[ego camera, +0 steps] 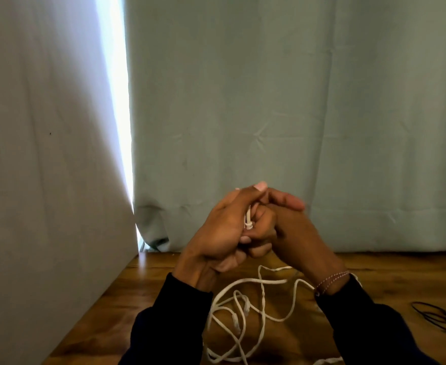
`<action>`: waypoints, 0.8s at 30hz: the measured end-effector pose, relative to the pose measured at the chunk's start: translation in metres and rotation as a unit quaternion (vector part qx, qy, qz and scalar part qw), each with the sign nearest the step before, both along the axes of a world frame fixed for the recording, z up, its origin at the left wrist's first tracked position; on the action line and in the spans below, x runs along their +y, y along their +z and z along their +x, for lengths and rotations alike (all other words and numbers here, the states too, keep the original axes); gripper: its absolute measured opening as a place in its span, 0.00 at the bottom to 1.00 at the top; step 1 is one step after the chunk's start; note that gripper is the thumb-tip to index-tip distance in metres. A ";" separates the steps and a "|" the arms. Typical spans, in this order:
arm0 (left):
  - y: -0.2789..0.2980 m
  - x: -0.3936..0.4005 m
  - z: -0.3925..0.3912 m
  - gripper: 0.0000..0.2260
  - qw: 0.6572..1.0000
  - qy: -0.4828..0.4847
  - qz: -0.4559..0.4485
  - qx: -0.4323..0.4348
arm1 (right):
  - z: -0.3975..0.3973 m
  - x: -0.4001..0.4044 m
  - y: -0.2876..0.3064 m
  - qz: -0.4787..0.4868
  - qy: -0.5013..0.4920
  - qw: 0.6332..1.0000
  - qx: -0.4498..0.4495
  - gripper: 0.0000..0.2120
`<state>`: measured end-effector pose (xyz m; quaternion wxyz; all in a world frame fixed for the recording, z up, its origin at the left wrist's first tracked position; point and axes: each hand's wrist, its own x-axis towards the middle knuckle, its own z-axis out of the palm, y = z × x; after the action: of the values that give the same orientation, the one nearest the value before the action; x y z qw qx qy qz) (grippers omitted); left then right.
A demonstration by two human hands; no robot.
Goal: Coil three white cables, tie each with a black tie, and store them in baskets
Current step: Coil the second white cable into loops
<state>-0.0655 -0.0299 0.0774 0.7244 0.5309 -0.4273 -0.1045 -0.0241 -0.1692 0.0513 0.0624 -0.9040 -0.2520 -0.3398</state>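
Nearest the camera, two dark sleeves rise from the bottom edge and converge toward the middle. Between them, a white cable lies in loose, tangled loops on the wooden table, untied and only partly gathered. To the right, beside the right sleeve, black ties rest on the table, well apart from the cable.

Above the tangle, both hands are lifted off the table and pressed close together. The left hand is tilted with its back toward the camera, thumb pointing up, and its fingers curled around a short run of cable whose white end shows between thumb and palm. The right hand meets it from the right, fingers bent inward against the left hand's fingers; whether it pinches the cable cannot be told. A thin bracelet circles the right wrist.

Behind the hands hangs a pale green curtain, with a bright gap of light at its left edge.
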 end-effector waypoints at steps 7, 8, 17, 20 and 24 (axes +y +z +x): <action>0.007 0.011 0.010 0.22 0.989 0.047 -0.131 0.044 | -0.026 0.018 0.004 -0.134 -0.076 0.988 0.032 0.14; 0.007 0.012 0.012 0.21 0.987 0.051 -0.150 0.042 | -0.029 0.018 0.006 -0.145 -0.083 0.986 0.020 0.16; -0.002 0.033 0.037 0.20 0.973 0.202 -0.107 -0.003 | -0.057 0.014 0.019 -0.173 -0.044 0.984 -0.022 0.29; -0.001 0.039 0.036 0.19 0.972 0.221 -0.076 0.001 | -0.064 0.006 0.025 -0.130 0.010 0.989 -0.063 0.24; -0.001 0.039 0.030 0.19 0.971 0.238 -0.022 0.008 | -0.063 -0.004 0.023 -0.049 0.128 0.983 -0.121 0.27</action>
<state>-0.0350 0.0093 0.0766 0.7434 0.6001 -0.2851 0.0765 -0.0872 -0.1730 0.0743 0.0300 -0.8183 -0.3875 -0.4236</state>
